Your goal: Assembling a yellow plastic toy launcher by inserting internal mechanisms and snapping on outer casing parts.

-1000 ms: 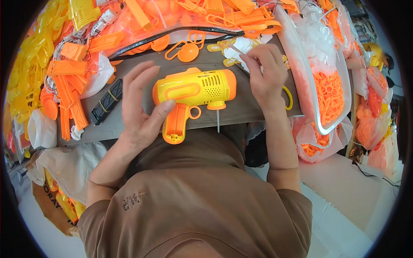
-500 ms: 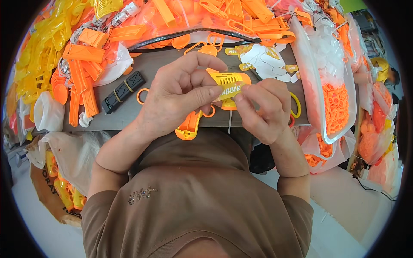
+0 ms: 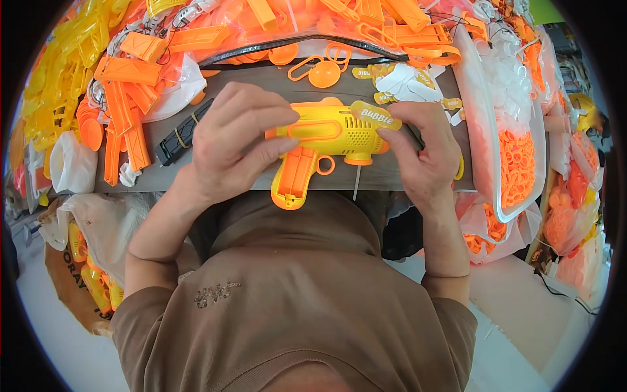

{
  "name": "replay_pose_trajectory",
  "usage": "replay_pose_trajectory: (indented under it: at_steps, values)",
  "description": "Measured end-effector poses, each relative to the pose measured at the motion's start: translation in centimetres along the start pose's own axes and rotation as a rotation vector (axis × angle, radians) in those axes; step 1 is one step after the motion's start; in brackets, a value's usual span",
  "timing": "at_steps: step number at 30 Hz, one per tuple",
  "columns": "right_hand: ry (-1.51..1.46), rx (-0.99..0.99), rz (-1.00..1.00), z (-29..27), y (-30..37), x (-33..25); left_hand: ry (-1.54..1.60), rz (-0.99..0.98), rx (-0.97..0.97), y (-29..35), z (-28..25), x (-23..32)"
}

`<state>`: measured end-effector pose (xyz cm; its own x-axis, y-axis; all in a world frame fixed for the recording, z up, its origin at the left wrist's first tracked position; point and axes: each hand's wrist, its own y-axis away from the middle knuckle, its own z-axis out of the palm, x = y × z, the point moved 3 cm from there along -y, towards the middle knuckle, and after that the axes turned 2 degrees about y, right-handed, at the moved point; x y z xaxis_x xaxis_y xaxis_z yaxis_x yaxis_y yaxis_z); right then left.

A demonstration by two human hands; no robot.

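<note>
Your left hand (image 3: 238, 140) lies palm down over the rear of the yellow toy gun (image 3: 326, 140), fingers curled round its upper body and the thumb tip pressed to its side; the grip is closed on the toy. Your right hand (image 3: 421, 153) meets the toy's front end, with the thumb and forefinger pinched on a small yellow oval label (image 3: 376, 115) that sits on the top front of the body. The remaining fingers are loosely bent beneath it.

The toy gun lies sideways, near the front edge of the grey worktop (image 3: 261, 81), with its orange handle (image 3: 294, 179) pointing toward your chest and overhanging that edge. A thin white stem (image 3: 356, 186) hangs down from under the barrel.

Both forearms enter from below, elbows spread, wrists angled inward so the hands converge on the toy.

Open room is limited. A narrow bare strip of worktop runs just above the toy; beyond it lie an orange ring-handled piece (image 3: 320, 70) and a heap of white and yellow labels (image 3: 401, 80). A black strap (image 3: 183, 130) lies just beside your left wrist, with stacked orange parts (image 3: 124, 117) further left. At your right, a clear tray of orange rings (image 3: 516, 157) stands close against the right hand. Bagged orange parts crowd the far edge.
</note>
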<state>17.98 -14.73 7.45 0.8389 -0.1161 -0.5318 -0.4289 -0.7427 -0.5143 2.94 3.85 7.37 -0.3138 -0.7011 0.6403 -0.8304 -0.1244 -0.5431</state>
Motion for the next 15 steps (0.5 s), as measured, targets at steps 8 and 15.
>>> replay_pose_trajectory:
  at_steps: [8,15]
  values:
    - [0.016,-0.165,-0.043,2.0,-0.9,-1.5,-0.177,0.124,-0.128,2.9,1.3,-1.4]
    - [-0.135,-0.172,-0.055,4.0,-1.0,-2.3,-0.161,0.125,-0.056,3.2,1.8,-1.8]
